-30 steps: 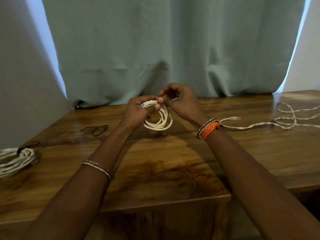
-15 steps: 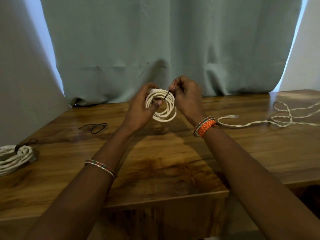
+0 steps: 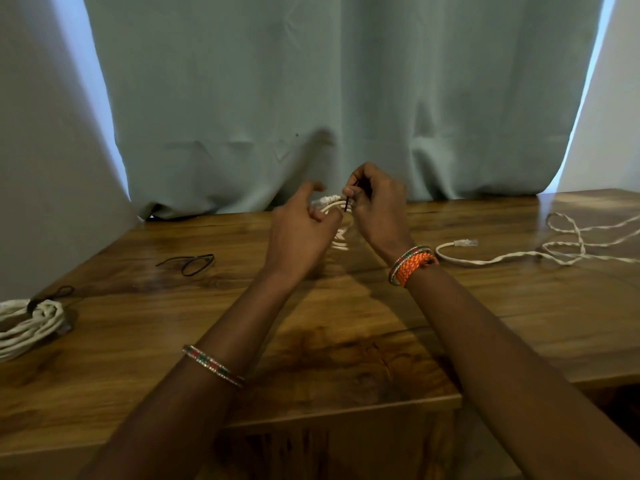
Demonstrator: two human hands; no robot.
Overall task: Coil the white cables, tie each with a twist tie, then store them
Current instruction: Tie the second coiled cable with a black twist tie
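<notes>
- White cable coil [image 3: 335, 216] is held up above the table [image 3: 346, 323], between both hands.
- Coil is gripped by curled fingers of left hand [image 3: 299, 230], thumb lifted.
- Black twist tie [image 3: 347, 202] is pinched by right hand [image 3: 379, 206] at the coil's top.
- Spare tie [image 3: 188, 263] lies to the left; tied bundle [image 3: 29, 323] at far left.
- Loose cable [image 3: 519, 252] is spread at right.

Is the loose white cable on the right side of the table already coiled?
No, the loose white cable lies spread out on the table, uncoiled and untied.
</notes>
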